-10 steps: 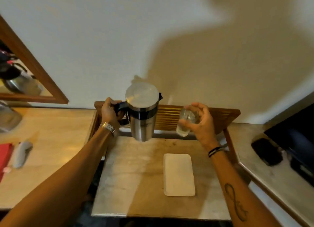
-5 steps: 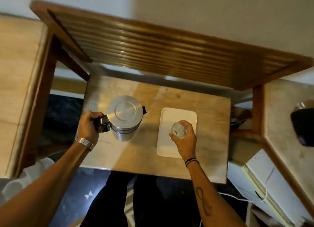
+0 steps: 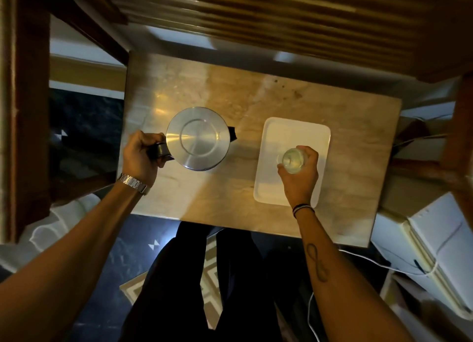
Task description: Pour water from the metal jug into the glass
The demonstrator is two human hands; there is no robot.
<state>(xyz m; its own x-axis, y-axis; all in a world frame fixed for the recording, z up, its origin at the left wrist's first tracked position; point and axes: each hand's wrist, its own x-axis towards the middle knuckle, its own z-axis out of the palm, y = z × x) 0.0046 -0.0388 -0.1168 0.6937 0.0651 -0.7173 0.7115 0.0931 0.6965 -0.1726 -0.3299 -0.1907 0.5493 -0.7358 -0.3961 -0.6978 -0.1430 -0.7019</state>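
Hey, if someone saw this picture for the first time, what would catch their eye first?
Probably the shiny round lid of the metal jug, seen from straight above at the table's left, its black handle gripped by the left hand. Next, the white tray at the right, where the right hand holds the glass over it.

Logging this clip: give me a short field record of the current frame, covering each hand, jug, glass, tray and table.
left hand: closed on the black handle of the metal jug
right hand: wrapped around the glass from the near side
metal jug: upright, lid on, spout pointing toward the tray; not tilted
glass: upright over the white tray, looks to hold some liquid; whether it rests on the tray cannot be told
white tray: flat on the table, right of the jug
table: pale stone top
pouring: none visible
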